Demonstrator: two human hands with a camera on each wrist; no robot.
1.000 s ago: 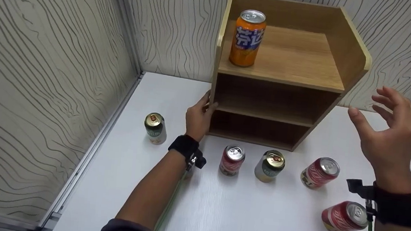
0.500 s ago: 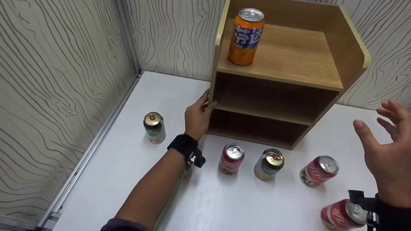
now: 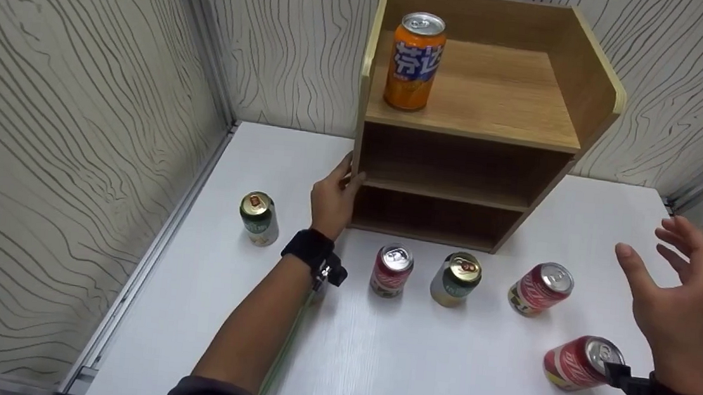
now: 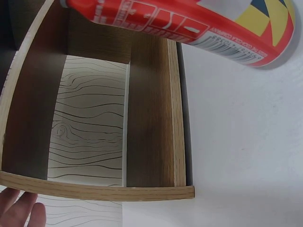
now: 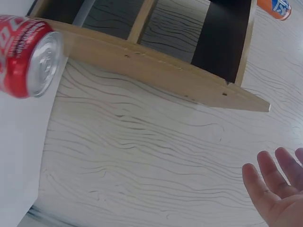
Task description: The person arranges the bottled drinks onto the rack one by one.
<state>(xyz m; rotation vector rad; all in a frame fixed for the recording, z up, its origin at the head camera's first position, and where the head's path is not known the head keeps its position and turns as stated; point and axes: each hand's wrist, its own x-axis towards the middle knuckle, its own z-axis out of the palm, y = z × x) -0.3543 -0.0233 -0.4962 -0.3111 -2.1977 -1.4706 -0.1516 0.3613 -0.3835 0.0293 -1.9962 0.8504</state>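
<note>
My left hand [image 3: 330,205] holds the left side panel of a wooden shelf [image 3: 487,101], its thumb at the panel's front edge and its fingers along the outer face. In the left wrist view, fingertips [image 4: 21,210] show just outside that panel. An orange soda can [image 3: 415,69] stands upright on the shelf's top level, at the left. Over the right side of the table, my right hand [image 3: 683,303] is raised with relaxed, spread fingers and holds nothing. Nearest below it is a red soda can [image 3: 579,364]. The shelf's two lower compartments show no cans.
On the white table [image 3: 362,370], a red can [image 3: 391,271], a green-and-white can [image 3: 455,280] and another red can [image 3: 537,290] stand before the shelf. A second green-and-white can [image 3: 258,218] is at the left. My left wrist mostly hides something behind it.
My right hand has moved down and slightly right, away from the shelf's upper level. My left hand stays at the side panel. The head view has shifted slightly.
</note>
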